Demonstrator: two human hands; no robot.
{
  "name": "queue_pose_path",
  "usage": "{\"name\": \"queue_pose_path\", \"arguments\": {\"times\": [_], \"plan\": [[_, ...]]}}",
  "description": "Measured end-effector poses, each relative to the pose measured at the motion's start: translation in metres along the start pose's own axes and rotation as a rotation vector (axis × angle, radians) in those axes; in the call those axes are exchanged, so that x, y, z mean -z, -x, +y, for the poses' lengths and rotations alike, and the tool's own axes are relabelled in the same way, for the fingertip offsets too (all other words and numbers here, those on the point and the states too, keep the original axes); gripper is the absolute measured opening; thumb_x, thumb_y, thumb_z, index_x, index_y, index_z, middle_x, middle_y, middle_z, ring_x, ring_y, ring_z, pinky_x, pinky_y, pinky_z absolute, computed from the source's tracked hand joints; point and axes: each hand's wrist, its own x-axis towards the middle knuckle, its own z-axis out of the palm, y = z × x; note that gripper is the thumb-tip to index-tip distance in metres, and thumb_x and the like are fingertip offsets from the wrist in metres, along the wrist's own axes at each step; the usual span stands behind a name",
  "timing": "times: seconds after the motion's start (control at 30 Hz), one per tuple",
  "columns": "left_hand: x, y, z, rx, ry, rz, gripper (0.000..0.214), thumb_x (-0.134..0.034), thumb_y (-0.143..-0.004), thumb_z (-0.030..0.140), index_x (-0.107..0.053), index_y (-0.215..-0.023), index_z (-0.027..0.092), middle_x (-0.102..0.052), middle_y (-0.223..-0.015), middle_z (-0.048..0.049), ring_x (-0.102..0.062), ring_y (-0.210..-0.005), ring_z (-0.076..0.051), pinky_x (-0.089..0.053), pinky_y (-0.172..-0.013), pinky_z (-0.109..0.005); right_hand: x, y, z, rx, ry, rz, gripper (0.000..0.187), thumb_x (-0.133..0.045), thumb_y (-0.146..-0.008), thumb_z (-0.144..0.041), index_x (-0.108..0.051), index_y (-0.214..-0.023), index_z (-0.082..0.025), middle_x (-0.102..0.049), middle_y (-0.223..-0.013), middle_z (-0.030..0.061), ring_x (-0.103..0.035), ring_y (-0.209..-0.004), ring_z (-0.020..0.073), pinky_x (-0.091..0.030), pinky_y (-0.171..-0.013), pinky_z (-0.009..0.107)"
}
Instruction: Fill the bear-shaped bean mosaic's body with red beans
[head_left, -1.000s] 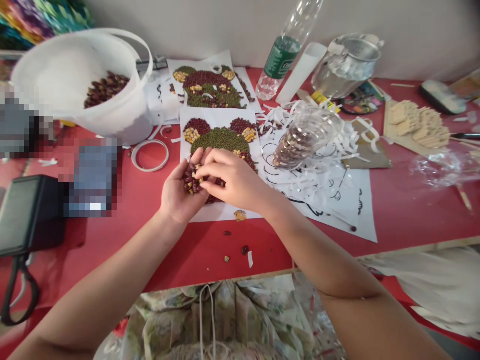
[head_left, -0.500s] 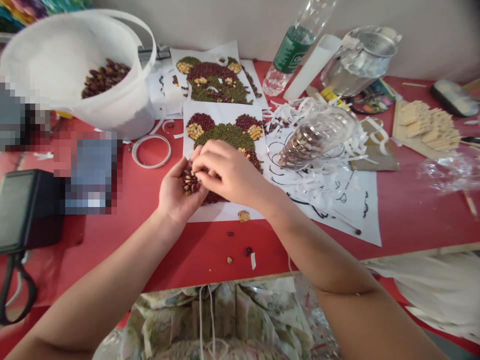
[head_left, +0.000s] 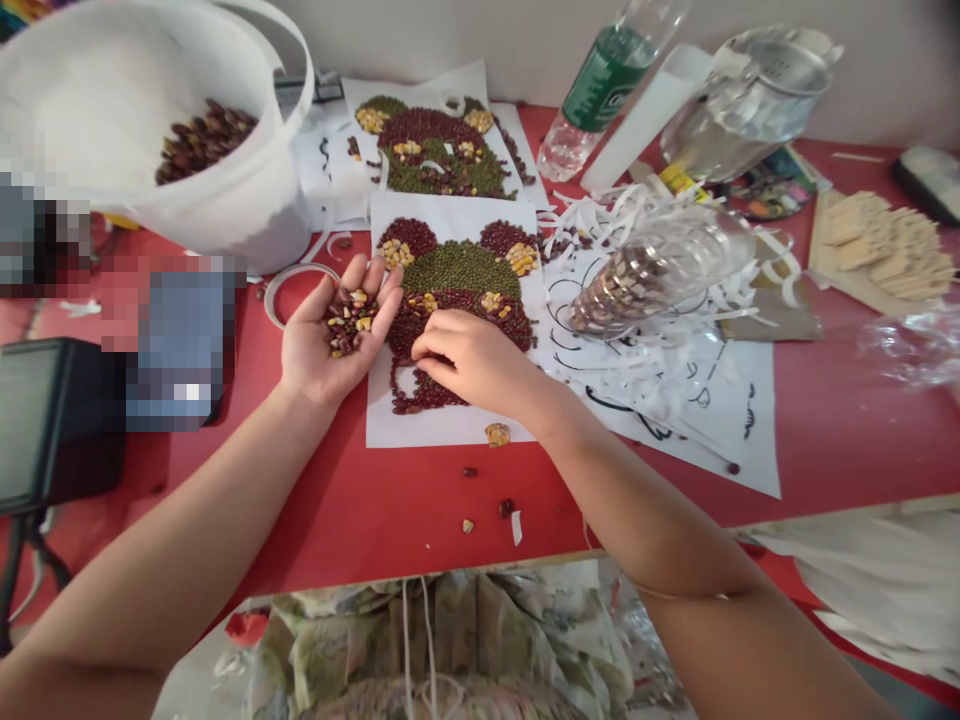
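My left hand (head_left: 313, 365) is palm up, cupped under a small heap of mixed beans and corn kernels (head_left: 349, 322). To its right, my right hand (head_left: 484, 358) hovers low over or touches a bean picture (head_left: 465, 272) on a white sheet (head_left: 427, 430). Its thumb and fingertips are pinched together; whatever they hold is hidden. Green beans, dark red beans and yellow corn form a bear-like face with two ears. Near my right fingertips, a white gap shows in the lower red area. My right hand covers part of that area.
A second bean picture (head_left: 439, 150) lies behind. At left stand a white bucket (head_left: 247, 215) with large beans and a black device (head_left: 67, 420). On the right are a bean-filled plastic bottle (head_left: 630, 280), paper strips (head_left: 675, 370), a water bottle (head_left: 600, 90) and wooden sticks (head_left: 885, 240).
My hands have separated. The left has moved left, its palm of beans and kernels now exposed; the right has moved slightly right and down onto the bean picture's lower part.
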Motion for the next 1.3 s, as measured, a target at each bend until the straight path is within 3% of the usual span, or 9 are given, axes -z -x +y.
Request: {"name": "queue_pose_path", "arguments": {"times": [0.3, 0.43, 0.63, 0.83, 1.07, 1.3], "plan": [[-0.001, 0.007, 0.000, 0.064, -0.025, -0.024, 0.032, -0.033, -0.103, 0.029, -0.064, -0.103, 0.019, -0.079, -0.097, -0.0010, -0.070, -0.108, -0.013, -0.054, -0.099, -0.023, -0.008, 0.005, 0.001, 0.018, 0.074, 0.015, 0.016, -0.054, -0.093, -0.015, -0.069, -0.087, -0.015, -0.060, -0.089, 0.0075, -0.053, -0.088, 0.0193, -0.044, -0.085, 0.033], [0.003, 0.005, 0.001, 0.009, 0.007, -0.003, 0.028, -0.038, -0.101, 0.027, -0.062, -0.110, 0.016, -0.078, -0.099, -0.0036, -0.067, -0.115, -0.014, -0.051, -0.104, -0.026, -0.009, 0.006, 0.002, 0.025, 0.040, 0.075, 0.015, -0.054, -0.093, -0.015, -0.068, -0.085, -0.014, -0.059, -0.088, 0.0071, -0.054, -0.088, 0.0185, -0.045, -0.084, 0.032], [0.002, 0.006, 0.002, 0.020, -0.006, -0.018, 0.030, -0.035, -0.103, 0.028, -0.062, -0.104, 0.016, -0.079, -0.096, -0.0022, -0.071, -0.106, -0.015, -0.055, -0.098, -0.025, -0.015, -0.003, 0.001, 0.017, 0.006, 0.181, 0.014, -0.055, -0.093, -0.014, -0.065, -0.084, -0.017, -0.057, -0.086, 0.0047, -0.053, -0.086, 0.0173, -0.044, -0.083, 0.032], [0.002, 0.006, 0.003, 0.022, 0.006, 0.003, 0.027, -0.037, -0.102, 0.026, -0.061, -0.110, 0.016, -0.078, -0.096, -0.0029, -0.070, -0.111, -0.013, -0.053, -0.102, -0.025, -0.022, -0.005, 0.002, 0.050, 0.079, 0.151, 0.021, -0.051, -0.095, -0.015, -0.069, -0.085, -0.016, -0.056, -0.084, 0.0061, -0.049, -0.083, 0.0183, -0.042, -0.081, 0.034], [0.004, 0.007, 0.004, 0.032, -0.003, -0.019, 0.032, -0.035, -0.103, 0.025, -0.058, -0.122, 0.014, -0.077, -0.097, -0.0033, -0.070, -0.109, -0.013, -0.053, -0.100, -0.025, -0.015, 0.006, 0.008, 0.123, 0.109, 0.168, 0.028, -0.048, -0.095, -0.012, -0.075, -0.096, -0.019, -0.057, -0.084, 0.0063, -0.049, -0.082, 0.0186, -0.043, -0.078, 0.034], [0.002, 0.008, 0.003, 0.031, -0.042, 0.006, 0.031, -0.034, -0.103, 0.026, -0.061, -0.112, 0.015, -0.077, -0.095, -0.0021, -0.071, -0.105, -0.013, -0.055, -0.097, -0.024, -0.012, 0.006, 0.005, 0.114, 0.229, 0.105, 0.031, -0.049, -0.092, -0.012, -0.078, -0.097, -0.020, -0.055, -0.085, 0.0070, -0.044, -0.083, 0.0200, -0.038, -0.077, 0.037]]}}
